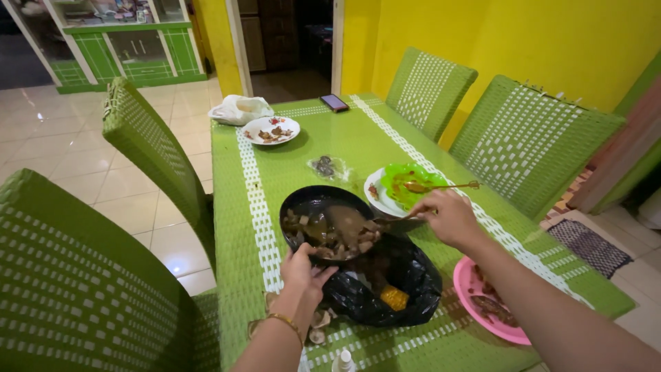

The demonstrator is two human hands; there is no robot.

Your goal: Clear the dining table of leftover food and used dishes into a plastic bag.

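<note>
Green woven table [303, 148] fills the view, white dotted bands running down its length, matching woven chairs [76, 275] crowding both sides. Dead centre, a black plastic bag [406, 282] sits open and crinkled, glossy, with a piece of corn [394, 297] showing inside. Tilted right over its mouth is the black bowl [323, 220], round, shiny, heaped with brown wet scraps. Left hand [301, 270] clamps the bowl's near rim, thumb over the edge. Right hand [447, 217] is closed on a dark utensil [399, 223], its tip in the scraps at the bowl's far side. Behind that hand, a green plate stacked on a white one [403, 187], spoon [444, 185] lying across. Near right, a pink plate [482, 303] with leftovers. Far end: small white dish [271, 129], white bag [239, 109], dark phone [334, 102].
</note>
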